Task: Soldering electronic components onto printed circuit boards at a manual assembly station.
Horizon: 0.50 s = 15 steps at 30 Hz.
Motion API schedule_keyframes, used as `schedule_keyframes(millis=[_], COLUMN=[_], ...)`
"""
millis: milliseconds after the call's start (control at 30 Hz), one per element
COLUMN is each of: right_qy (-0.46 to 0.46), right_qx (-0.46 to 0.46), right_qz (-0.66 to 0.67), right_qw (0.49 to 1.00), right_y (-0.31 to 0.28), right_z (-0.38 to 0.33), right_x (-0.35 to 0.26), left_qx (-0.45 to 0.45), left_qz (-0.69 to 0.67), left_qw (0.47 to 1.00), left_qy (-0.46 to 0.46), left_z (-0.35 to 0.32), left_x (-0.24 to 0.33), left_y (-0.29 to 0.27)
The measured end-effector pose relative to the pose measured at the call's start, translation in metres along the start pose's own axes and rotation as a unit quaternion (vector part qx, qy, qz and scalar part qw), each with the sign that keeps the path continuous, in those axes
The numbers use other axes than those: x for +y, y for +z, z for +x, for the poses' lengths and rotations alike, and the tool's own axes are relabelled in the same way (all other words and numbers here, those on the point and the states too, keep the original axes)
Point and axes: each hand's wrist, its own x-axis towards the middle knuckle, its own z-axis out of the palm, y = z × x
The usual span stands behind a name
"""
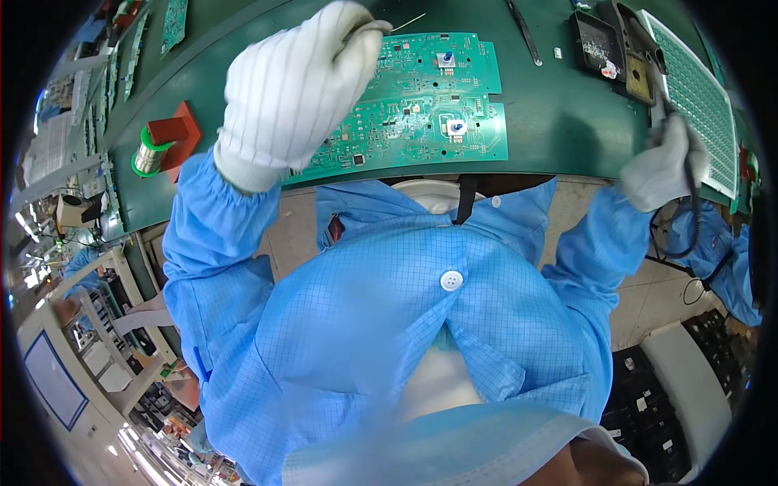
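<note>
While looking down at the green desk (559, 134), can see a circuit board panel (413, 121) lying flat by the near edge. Got the left grip (296, 89) over its left part, can't tell if touching. Got the right grip (664, 166) well off right, wrapped round a dark corded tool (668, 115). Also got a thin wire (410, 22) pinched in the left one, poking past the panel's far edge.

Blue checked coat (356, 283), white gloves (292, 89)

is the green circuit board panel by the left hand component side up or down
Up: the green circuit board panel shows black chips and two blue-topped knobs facing the camera.
</note>
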Motion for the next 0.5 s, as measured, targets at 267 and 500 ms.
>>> schedule_keyframes(millis=[267,500], right_qy=[-0.093,-0.057], right_qx=[-0.305,-0.341], right_qz=[0.006,0.007], right_qw=[0.948,0.938], right_y=[0.022,0.027], right_z=[-0.128,-0.126], right_x=[0.011,0.011], left_qx=[-0.091,-0.097], left_qz=[-0.037,-0.056], left_qw=[0.994,0.990], left_qy=[0.054,0.089], left_z=[0.050,0.066], left_x=[-0.004,-0.009], left_y=[0.039,0.058])
